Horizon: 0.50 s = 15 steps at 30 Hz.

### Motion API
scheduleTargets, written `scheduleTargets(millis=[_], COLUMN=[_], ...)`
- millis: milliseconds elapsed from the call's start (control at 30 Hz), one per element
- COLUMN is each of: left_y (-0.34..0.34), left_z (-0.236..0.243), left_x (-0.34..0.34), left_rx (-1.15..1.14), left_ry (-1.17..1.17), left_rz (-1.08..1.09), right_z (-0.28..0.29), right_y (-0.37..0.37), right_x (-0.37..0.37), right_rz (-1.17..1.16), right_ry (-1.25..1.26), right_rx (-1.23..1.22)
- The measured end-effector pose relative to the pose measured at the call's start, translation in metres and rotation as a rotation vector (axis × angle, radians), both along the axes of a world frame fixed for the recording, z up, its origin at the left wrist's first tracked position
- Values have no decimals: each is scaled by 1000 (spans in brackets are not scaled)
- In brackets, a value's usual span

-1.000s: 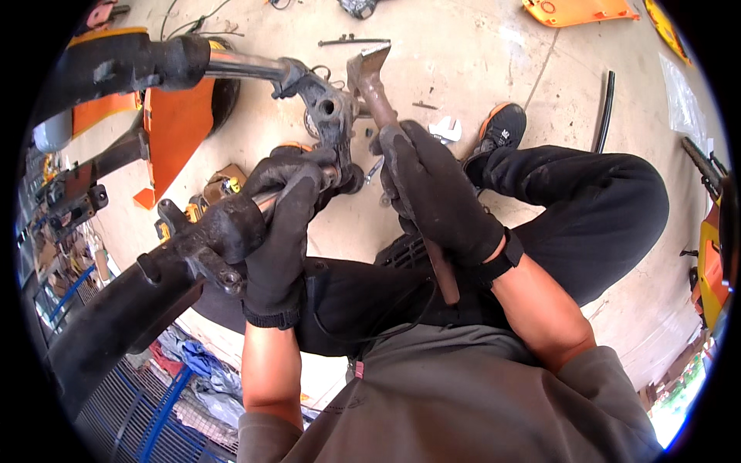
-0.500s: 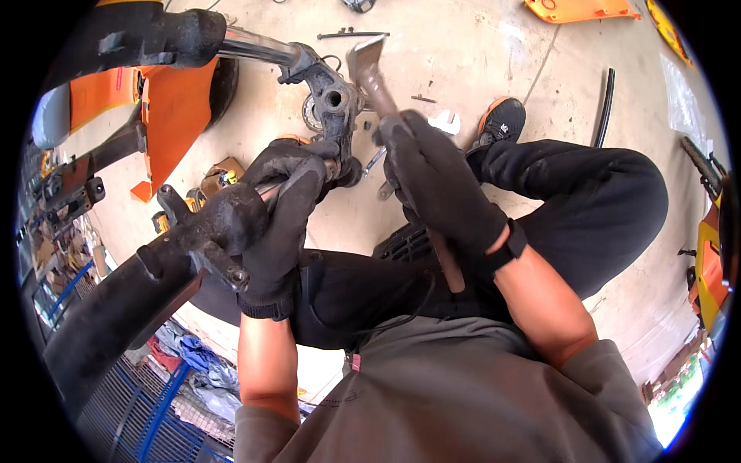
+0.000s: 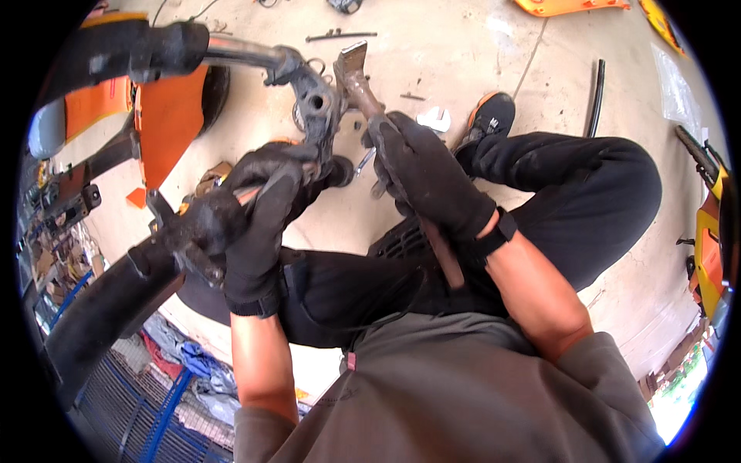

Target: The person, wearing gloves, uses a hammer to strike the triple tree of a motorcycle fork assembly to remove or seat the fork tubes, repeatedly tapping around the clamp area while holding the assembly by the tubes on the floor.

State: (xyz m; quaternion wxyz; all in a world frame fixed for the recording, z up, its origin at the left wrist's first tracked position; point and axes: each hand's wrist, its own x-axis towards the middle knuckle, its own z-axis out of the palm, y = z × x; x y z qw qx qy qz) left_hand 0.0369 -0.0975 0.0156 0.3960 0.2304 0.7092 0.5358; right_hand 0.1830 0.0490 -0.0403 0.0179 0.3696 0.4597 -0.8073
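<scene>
A dirty black vehicle fork assembly lies across the left side, with a metal bracket (image 3: 316,108) joining a far leg (image 3: 166,50) and a near leg (image 3: 116,285). My gloved left hand (image 3: 266,193) is wrapped around the near leg's tube, close to the bracket, and covers most of that tube. In my gloved right hand (image 3: 432,170) is a hammer (image 3: 355,83), gripped partway along its brown shaft. The hammer's head is raised just right of the bracket, and the shaft's lower end hangs above my lap. Whether head and bracket touch, I cannot tell.
On the concrete floor lie a white open-ended wrench (image 3: 434,119), a black tube (image 3: 596,99) and a thin dark rod (image 3: 340,35). Orange panels (image 3: 166,131) stand at the left. Blue wire racks (image 3: 147,409) are at the lower left, a clear plastic bag (image 3: 675,89) at the right.
The whole view has shifted slightly. The fork and my left hand have moved a little left and nearer. My right hand still grips the hammer, its head still beside the bracket.
</scene>
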Motion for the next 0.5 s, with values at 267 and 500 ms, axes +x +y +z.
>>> scheduleTargets(millis=[267, 500], left_y=[-1, 3], left_z=[-4, 8], left_x=[-2, -1], left_rx=[110, -13], left_ry=[-94, 15], left_rz=[0, -17], right_z=[-5, 8], right_y=[-10, -1], right_x=[2, 1], right_rz=[-138, -64], right_ry=[203, 88], right_rx=[204, 133])
